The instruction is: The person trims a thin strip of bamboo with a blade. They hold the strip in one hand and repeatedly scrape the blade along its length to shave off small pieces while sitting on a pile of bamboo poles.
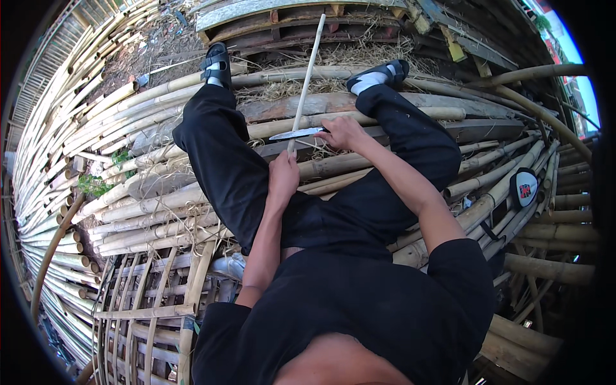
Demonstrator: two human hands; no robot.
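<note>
Between my spread legs runs a long, pale bamboo strip (308,74), its far end toward the stacked pallets. My left hand (283,173) is closed around its near end. A knife (296,134) with a shiny, narrow blade lies across the strip just beyond that hand, its tip pointing left. Its handle is in my right hand (343,133), mostly covered by the closed fingers. The blade appears to touch the strip; how deep it sits cannot be made out.
I sit on layered bamboo poles (154,205). Wooden pallets (295,19) stand ahead, with dry shavings (292,88) before them. A bamboo lattice (147,311) lies at lower left. At right are a black-and-white cap-like item (525,187) and a curved pole (545,115).
</note>
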